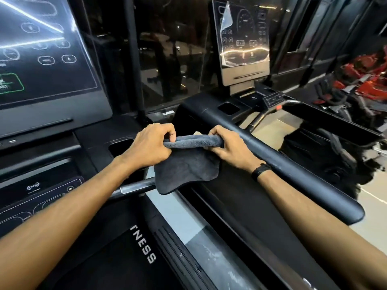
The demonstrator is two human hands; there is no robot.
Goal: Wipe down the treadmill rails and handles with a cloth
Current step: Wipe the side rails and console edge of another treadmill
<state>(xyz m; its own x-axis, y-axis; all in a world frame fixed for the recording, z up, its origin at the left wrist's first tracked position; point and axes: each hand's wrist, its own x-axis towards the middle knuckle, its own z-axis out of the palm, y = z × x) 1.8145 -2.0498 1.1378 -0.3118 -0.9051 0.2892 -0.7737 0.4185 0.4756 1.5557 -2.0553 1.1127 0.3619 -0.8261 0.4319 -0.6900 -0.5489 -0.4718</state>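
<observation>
hidden: handle [134,188] end behind cloth [186,172] | cut off: console screen [41,55] at left edge

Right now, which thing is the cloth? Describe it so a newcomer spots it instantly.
Start at the long black padded rail running diagonally across the right half of the view. Just left of it, mid-frame, the left hand and right hand hold the cloth between them. It is the only soft, dark grey fabric there, bunched along the top and hanging loose below, unlike the hard black surfaces around it.

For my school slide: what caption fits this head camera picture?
Both hands, left hand and right hand, hold a grey cloth beside a treadmill rail.
</observation>
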